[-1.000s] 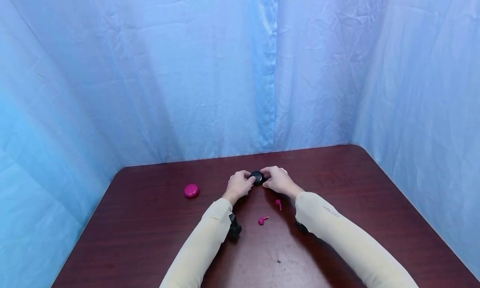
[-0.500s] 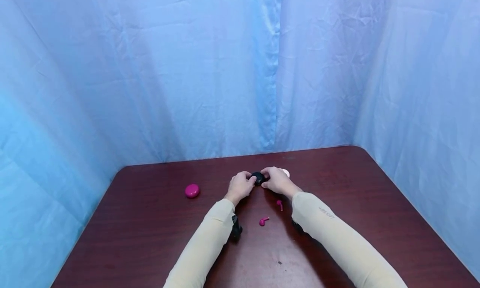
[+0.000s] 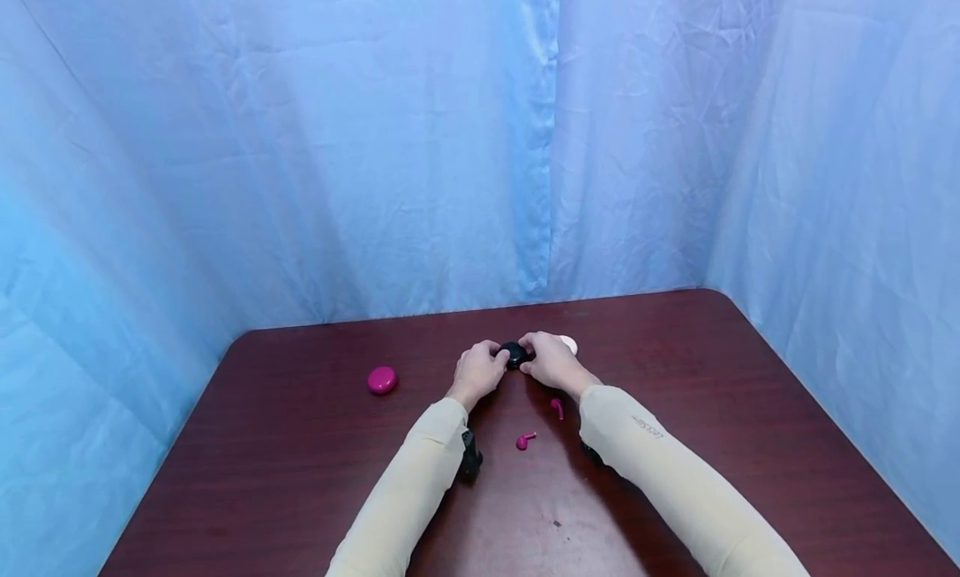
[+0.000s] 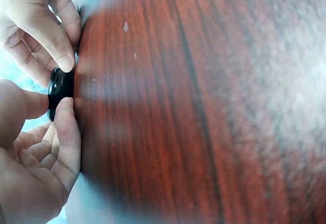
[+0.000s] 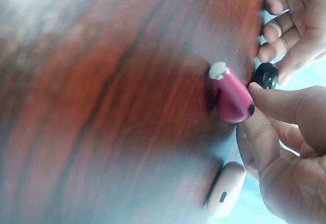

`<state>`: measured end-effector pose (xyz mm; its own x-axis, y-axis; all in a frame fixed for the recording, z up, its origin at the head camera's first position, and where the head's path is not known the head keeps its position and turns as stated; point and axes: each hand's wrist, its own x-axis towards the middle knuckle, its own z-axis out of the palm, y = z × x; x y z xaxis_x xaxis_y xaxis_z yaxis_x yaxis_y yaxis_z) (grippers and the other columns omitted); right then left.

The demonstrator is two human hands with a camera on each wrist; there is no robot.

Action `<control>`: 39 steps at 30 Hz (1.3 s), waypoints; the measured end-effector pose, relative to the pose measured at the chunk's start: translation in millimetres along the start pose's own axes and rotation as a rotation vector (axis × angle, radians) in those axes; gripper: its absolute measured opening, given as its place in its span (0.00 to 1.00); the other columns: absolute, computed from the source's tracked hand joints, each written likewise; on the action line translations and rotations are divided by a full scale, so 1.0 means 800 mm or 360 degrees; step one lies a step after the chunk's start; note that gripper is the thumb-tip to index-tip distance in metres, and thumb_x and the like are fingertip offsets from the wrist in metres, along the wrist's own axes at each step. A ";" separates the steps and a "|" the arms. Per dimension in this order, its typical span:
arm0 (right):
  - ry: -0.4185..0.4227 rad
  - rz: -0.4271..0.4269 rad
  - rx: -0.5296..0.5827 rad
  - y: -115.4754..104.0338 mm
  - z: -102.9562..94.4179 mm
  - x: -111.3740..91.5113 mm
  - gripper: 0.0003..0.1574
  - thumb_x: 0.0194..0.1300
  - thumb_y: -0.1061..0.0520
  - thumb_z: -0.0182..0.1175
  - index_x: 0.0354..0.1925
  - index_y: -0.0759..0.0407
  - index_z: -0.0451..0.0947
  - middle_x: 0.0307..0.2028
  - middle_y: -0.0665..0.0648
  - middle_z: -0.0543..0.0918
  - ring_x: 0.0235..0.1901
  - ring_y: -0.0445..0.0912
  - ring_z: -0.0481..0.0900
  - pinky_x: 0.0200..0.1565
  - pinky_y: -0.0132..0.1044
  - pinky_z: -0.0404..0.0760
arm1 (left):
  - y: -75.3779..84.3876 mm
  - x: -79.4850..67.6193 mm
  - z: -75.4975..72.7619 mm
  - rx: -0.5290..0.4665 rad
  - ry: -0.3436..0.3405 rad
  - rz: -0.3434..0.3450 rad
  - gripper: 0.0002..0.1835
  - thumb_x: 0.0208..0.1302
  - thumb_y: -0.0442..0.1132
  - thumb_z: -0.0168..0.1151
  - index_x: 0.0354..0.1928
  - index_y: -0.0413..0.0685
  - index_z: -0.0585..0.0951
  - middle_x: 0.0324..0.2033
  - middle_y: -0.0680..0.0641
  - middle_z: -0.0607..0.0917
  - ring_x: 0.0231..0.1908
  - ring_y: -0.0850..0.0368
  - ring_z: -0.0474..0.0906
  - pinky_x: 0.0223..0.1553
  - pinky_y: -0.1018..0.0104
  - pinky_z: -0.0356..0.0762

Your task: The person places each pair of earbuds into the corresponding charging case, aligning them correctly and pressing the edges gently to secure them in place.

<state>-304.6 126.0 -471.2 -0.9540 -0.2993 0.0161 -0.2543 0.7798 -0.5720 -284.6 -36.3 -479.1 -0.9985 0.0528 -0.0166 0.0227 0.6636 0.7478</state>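
Note:
A glossy black earbud charging case [image 3: 513, 356] with a small port sits low at the far middle of the table. My left hand [image 3: 477, 371] pinches its left side between thumb and finger, as the left wrist view shows. From the other side my right hand [image 3: 552, 360] holds it, its thumb tip [image 4: 65, 63] against the port side. Just right of this hand, partly hidden by it in the head view, lies a whitish case [image 5: 225, 189] with a port. Nearer on the table are two magenta earbuds, one earbud [image 3: 557, 408] by the right wrist and another earbud [image 3: 525, 441] closer in.
A round magenta case [image 3: 382, 380] lies on the left of the dark red-brown table [image 3: 285, 469]. Pale blue curtains [image 3: 420, 143] hang along the back and both sides. The left wrist carries a black camera mount [image 3: 470, 458].
My right hand and forearm have shifted slightly left, and more of the whitish case shows beside the hand. Both hands stay at the black case; the earbuds and magenta case lie as before.

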 end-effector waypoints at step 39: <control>-0.0038 -0.0148 0.0664 -0.031 -0.005 -0.011 0.25 0.70 0.63 0.64 0.63 0.66 0.75 0.52 0.66 0.81 0.40 0.57 0.87 0.34 0.39 0.86 | -0.040 -0.033 -0.111 0.0066 0.0077 0.0229 0.17 0.71 0.41 0.63 0.57 0.41 0.82 0.43 0.46 0.87 0.43 0.50 0.84 0.49 0.52 0.79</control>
<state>-290.9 111.9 -453.8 -0.9250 -0.3741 0.0670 -0.2482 0.4613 -0.8518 -263.7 -125.3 -443.4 -0.9860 0.1143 0.1214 0.1667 0.6818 0.7123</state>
